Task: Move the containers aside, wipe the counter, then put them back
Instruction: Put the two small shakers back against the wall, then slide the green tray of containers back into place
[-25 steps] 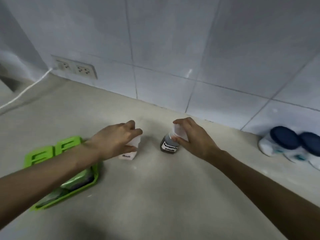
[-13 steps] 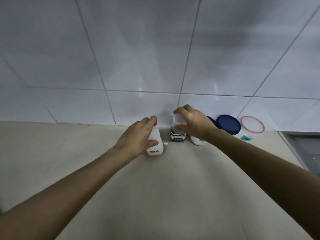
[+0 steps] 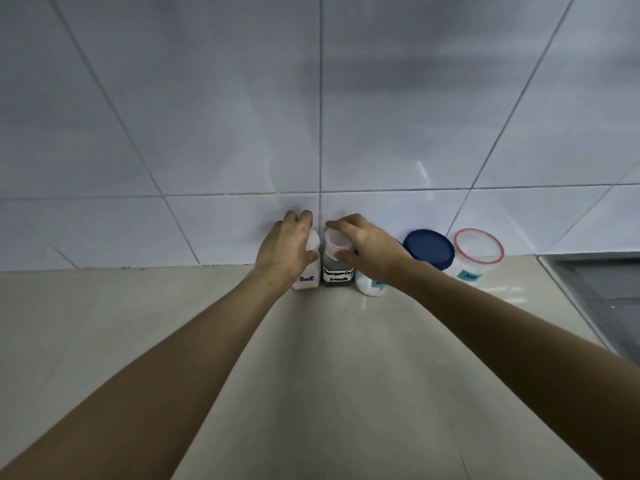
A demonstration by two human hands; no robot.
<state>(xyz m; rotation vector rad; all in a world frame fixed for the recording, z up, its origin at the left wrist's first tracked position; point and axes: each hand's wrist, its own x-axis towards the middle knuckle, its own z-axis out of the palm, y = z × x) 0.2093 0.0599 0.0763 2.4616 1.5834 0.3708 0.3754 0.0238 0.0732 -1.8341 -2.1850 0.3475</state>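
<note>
A white jar labelled "Salt" (image 3: 307, 278) stands on the beige counter (image 3: 332, 375) against the tiled wall, and my left hand (image 3: 285, 249) grips it from above. Right beside it stands a dark jar labelled "Seasoning sauce" (image 3: 338, 273) with a white lid; my right hand (image 3: 367, 249) holds that lid. A white jar (image 3: 370, 287) sits partly hidden under my right wrist. Further right along the wall are a blue-lidded jar (image 3: 429, 248) and a clear tub with a red rim (image 3: 478, 252).
The white tiled wall (image 3: 318, 133) rises right behind the jars. A dark sink or hob edge (image 3: 602, 285) lies at the far right of the counter.
Both hands carried the salt jar and the seasoning jar to the right and back to the wall, beside the other jars. The green tray and wall socket have left the view.
</note>
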